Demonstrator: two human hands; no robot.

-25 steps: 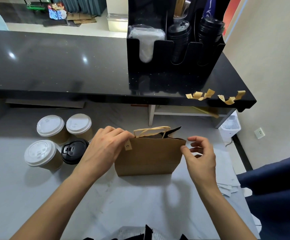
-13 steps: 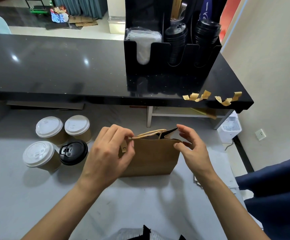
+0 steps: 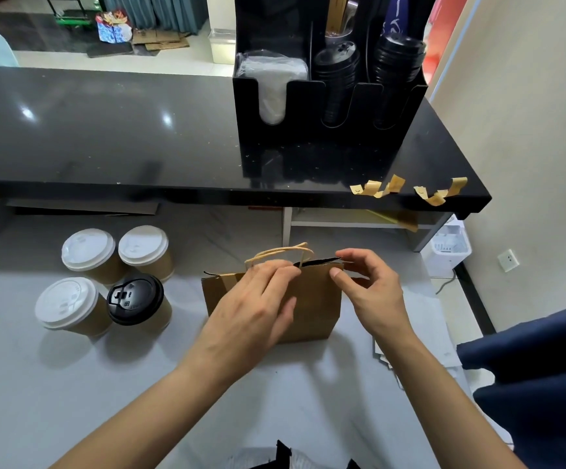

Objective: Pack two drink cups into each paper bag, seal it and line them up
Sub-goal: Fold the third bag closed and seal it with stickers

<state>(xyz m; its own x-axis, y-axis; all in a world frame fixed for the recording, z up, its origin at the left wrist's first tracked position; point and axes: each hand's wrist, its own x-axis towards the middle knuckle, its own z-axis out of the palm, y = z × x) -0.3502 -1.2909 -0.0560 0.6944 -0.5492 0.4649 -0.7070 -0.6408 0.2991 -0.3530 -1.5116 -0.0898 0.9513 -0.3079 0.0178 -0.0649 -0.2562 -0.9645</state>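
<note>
A brown paper bag (image 3: 312,306) with twine handles stands upright on the grey table (image 3: 71,384). My left hand (image 3: 254,309) lies over the bag's front, its fingers curled at the top edge just below the handles. My right hand (image 3: 366,292) pinches the bag's top right rim between thumb and fingers. Left of the bag stand three white-lidded cups, at the back (image 3: 88,252) (image 3: 144,247) and in front (image 3: 66,304), plus one black-lidded cup (image 3: 135,299). What the bag contains is hidden.
A black counter (image 3: 105,130) runs behind the table, carrying a black organiser (image 3: 325,130) of lids and napkins. Brown sticker strips (image 3: 379,187) (image 3: 438,192) hang at the counter's front right edge. Flat paper sheets (image 3: 420,333) lie to the right. A dark blue sleeve (image 3: 538,384) is at the right edge.
My left hand has slid right from the bag's left top corner to the middle under the handles. My right hand has moved up to the top right rim. The bag's left corner now shows.
</note>
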